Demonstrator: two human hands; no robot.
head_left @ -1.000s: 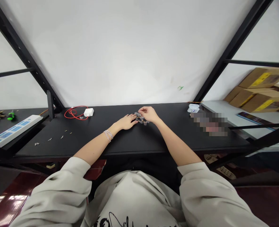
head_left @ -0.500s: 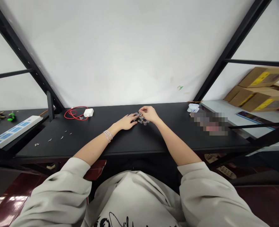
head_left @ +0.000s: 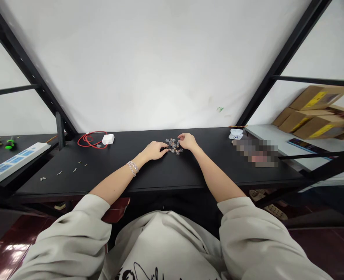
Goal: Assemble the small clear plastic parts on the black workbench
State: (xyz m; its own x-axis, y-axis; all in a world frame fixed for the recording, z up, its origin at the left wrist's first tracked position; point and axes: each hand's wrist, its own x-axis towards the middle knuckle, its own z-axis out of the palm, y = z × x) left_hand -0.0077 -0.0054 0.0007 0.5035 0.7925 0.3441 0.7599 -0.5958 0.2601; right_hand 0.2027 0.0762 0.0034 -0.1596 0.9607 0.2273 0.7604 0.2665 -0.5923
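The left hand (head_left: 154, 151) and right hand (head_left: 187, 142) lie open on a black table (head_left: 218, 169), fingertips at either side of a small cluster of clear beadlike pieces (head_left: 174, 146), gripping none. A silver bracelet (head_left: 133, 168) circles the left wrist. Farther left, a white charger (head_left: 108, 139) trails a red cable (head_left: 87, 140).

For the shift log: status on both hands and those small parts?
Left hand and right hand open, fingertips at either side. Cluster of small clear parts on the black tabletop. Red cable and white adapter off to the left, apart.
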